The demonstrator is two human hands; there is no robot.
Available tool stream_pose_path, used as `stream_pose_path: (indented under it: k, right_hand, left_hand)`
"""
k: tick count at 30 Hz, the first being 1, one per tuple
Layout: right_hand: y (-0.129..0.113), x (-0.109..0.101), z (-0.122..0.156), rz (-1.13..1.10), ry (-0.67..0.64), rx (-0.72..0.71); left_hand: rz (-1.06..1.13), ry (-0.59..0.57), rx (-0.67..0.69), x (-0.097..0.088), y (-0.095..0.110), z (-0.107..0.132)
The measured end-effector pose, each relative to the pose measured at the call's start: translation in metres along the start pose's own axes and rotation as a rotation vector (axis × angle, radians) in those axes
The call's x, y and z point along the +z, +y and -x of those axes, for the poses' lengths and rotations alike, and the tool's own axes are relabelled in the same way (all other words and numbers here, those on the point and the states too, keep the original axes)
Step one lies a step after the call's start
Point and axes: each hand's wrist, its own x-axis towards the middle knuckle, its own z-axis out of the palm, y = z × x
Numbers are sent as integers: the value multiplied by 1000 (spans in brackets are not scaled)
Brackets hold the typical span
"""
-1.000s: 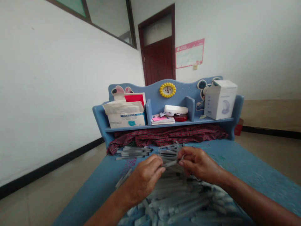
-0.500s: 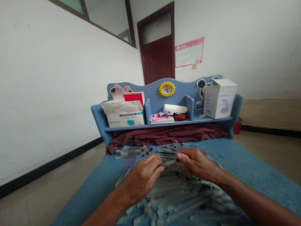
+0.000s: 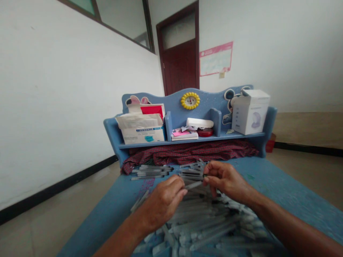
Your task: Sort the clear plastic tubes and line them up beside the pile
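Note:
Over the pile, a translucent pen is pinched in the closed fingers of my left hand and points to the right. My right hand is at the pen's far end, thumb and forefinger closed around a small dark piece, its other fingers curled. Whether that piece touches the pen, I cannot tell. Beneath both hands spreads a large heap of clear pens, some with dark ends. Behind my left hand lies a neater row of similar pens.
The blue desk has a raised shelf holding a mask box, papers, a red round tin and a white carton. A checked cloth lies bunched under the shelf. More pens lie behind the heap.
My right hand has shifted slightly up and to the right, its fingers loosening from a tighter grip on the pen's end. A dark piece shows at its fingertips. My left hand stays put.

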Motion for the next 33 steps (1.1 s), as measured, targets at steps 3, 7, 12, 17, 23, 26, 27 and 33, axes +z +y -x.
stream_pose_path:
  k: [3,7,12,17,23,26,27,33]
  right_hand:
    - [0,7,0,-15,17,2]
    - [1,6,-1,23,53,0]
    - [-2,-21,-8,27,279,-68]
    - [7,-44,-17,26,457,-127]
    - [25,-28,-19,198,416,-123]
    - [25,-23,-17,300,396,-111]
    - [25,-25,-16,324,406,-108]
    - [27,-48,-19,480,446,-91]
  left_hand:
    - [14,-6,20,3,2,1]
    - [11,-10,16,2,2,0]
    - [-70,33,-51,-16,-14,-2]
    - [-201,89,-181,-32,-45,0]
    - [-252,75,-243,-25,-58,1]
    - [-241,67,-235,-21,-54,1]
    - [-236,67,-231,-20,-53,1]
    - [-213,71,-203,-20,-49,0]
